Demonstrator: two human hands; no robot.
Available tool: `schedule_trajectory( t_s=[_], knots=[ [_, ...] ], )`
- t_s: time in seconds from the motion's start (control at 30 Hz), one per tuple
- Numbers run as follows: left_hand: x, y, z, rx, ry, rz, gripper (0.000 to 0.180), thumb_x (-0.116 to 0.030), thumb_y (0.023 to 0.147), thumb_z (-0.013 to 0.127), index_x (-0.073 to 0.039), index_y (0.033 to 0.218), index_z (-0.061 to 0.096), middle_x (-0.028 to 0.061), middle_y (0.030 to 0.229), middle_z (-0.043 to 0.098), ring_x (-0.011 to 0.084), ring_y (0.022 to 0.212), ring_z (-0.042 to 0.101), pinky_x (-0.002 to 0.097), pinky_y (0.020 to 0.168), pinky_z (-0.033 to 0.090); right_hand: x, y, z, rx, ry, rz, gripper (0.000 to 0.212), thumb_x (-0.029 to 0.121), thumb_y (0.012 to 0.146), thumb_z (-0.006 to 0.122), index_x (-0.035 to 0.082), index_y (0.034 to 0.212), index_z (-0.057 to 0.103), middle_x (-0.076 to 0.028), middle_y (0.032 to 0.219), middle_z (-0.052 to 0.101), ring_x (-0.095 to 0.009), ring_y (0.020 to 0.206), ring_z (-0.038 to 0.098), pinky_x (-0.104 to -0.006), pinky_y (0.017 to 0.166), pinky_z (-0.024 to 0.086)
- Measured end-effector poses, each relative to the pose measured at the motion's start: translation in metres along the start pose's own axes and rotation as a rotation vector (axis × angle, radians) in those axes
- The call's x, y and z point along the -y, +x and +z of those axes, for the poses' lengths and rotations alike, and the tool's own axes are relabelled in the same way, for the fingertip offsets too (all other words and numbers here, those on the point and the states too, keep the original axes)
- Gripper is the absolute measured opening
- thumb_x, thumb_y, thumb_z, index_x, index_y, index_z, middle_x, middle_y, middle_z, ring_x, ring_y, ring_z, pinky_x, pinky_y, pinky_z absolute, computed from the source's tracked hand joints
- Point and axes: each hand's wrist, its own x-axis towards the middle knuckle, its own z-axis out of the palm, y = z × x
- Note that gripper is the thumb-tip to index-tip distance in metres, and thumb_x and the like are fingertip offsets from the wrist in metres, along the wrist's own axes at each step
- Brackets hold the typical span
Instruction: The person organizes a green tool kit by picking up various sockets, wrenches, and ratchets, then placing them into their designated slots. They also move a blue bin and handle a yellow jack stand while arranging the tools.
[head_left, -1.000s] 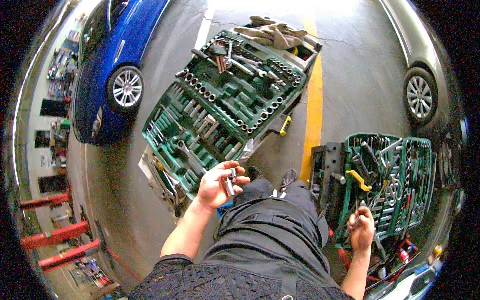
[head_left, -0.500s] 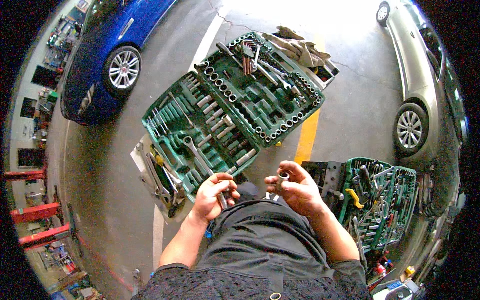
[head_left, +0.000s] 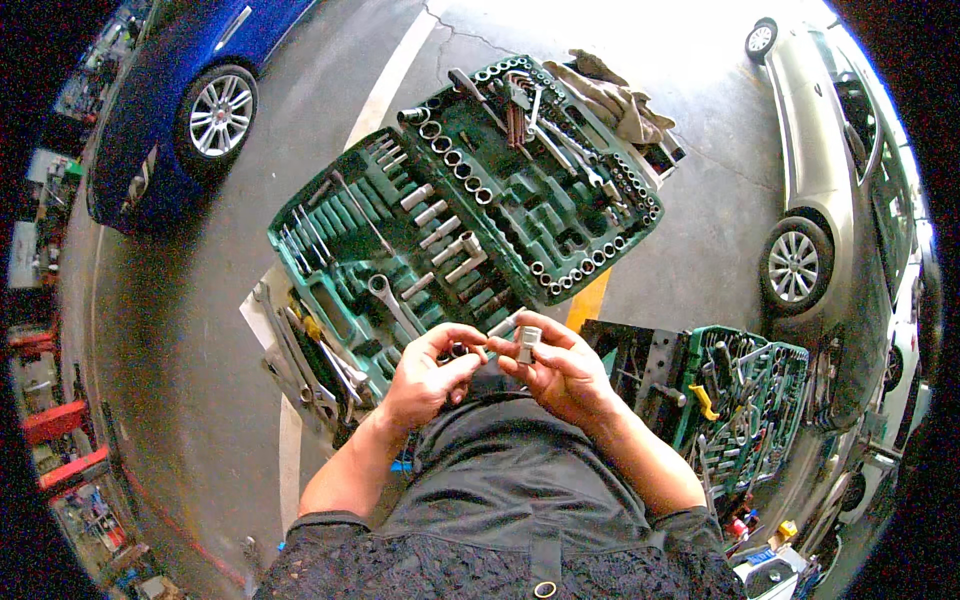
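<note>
Both my hands are raised close together in front of my waist, at the near edge of an open green socket set case [head_left: 285, 232]. My right hand [head_left: 568, 375] pinches a short shiny metal socket [head_left: 528, 345] between thumb and fingers. Curled fingers of my left hand [head_left: 425, 378] grip a second metal socket [head_left: 459, 350], mostly hidden, with its end showing near the thumb. My fingertips nearly meet between the two. Rows of sockets, hex keys and wrenches fill the case, and a large ratcheting wrench [head_left: 392, 302] lies across its near left part.
Wrenches and other tools [head_left: 300, 350] lie on a tray left of the case. Gloves [head_left: 615, 105] rest at its far right corner. A second green tool case [head_left: 750, 405] stands at my right. A blue car [head_left: 140, 130] and a beige car [head_left: 810, 150] flank the area.
My hands have come together, the right moving left. The socket in my right hand has turned from end-on to side-on; the left hand's piece now shows mainly its end.
</note>
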Motion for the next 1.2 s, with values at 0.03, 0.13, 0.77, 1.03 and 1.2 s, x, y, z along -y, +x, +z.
schedule_trajectory(
  t_s=[0.03,0.13,0.77,1.03,1.2],
  knots=[
    [-0.005,0.0,0.004,0.008,0.061,0.013,0.022,-0.005,0.089,0.063,-0.004,0.111,0.059,0.0036,0.095,0.066,0.0048,0.061,0.052,0.0196,0.051,0.042,-0.001,0.004,-0.005,0.012,0.002,0.024,0.041,0.007,0.089,0.063,-0.002,0.127,0.052,-0.019,0.117,0.061,-0.039,0.119,0.055,-0.0453,0.096,0.052],
    [-0.011,0.013,0.013,0.019,0.188,0.129,0.025,-0.005,0.087,0.067,-0.004,0.111,0.059,0.0035,0.096,0.068,0.0062,0.082,0.06,0.0215,0.069,0.048,0.005,0.015,-0.008,-0.013,-0.012,0.066,0.047,0.011,0.091,0.062,0.001,0.132,0.043,-0.029,0.114,0.061,-0.038,0.101,0.064,-0.0399,0.088,0.055],
    [0.012,0.163,0.005,-0.843,1.164,0.257,0.016,-0.019,0.084,0.067,-0.005,0.088,0.059,0.0094,0.085,0.062,0.0248,0.072,0.062,0.0374,0.066,0.05,0.17,0.142,-0.064,0.159,-1.665,0.049,0.036,0.024,0.089,0.065,0.0,0.115,0.057,-0.015,0.093,0.067,-0.018,0.082,0.064,-0.0313,0.075,0.051],
    [0.015,0.15,0.012,-0.942,0.93,0.212,0.014,-0.014,0.086,0.067,-0.004,0.09,0.06,0.0078,0.084,0.064,0.0168,0.071,0.06,0.0315,0.065,0.048,0.127,0.208,-0.057,0.437,-2.057,-0.409,0.033,0.029,0.083,0.07,0.007,0.105,0.056,-0.014,0.09,0.064,-0.034,0.082,0.062,-0.0417,0.072,0.05],
    [-0.001,0.124,0.025,-0.984,0.563,0.188,0.012,-0.012,0.088,0.067,-0.003,0.088,0.06,-0.0011,0.076,0.06,0.0044,0.069,0.051,0.0224,0.063,0.044,0.117,0.217,-0.059,0.536,-2.188,-0.333,0.033,0.027,0.085,0.067,0.008,0.109,0.054,-0.012,0.091,0.065,-0.032,0.085,0.064,-0.0425,0.072,0.051]
  ],
)
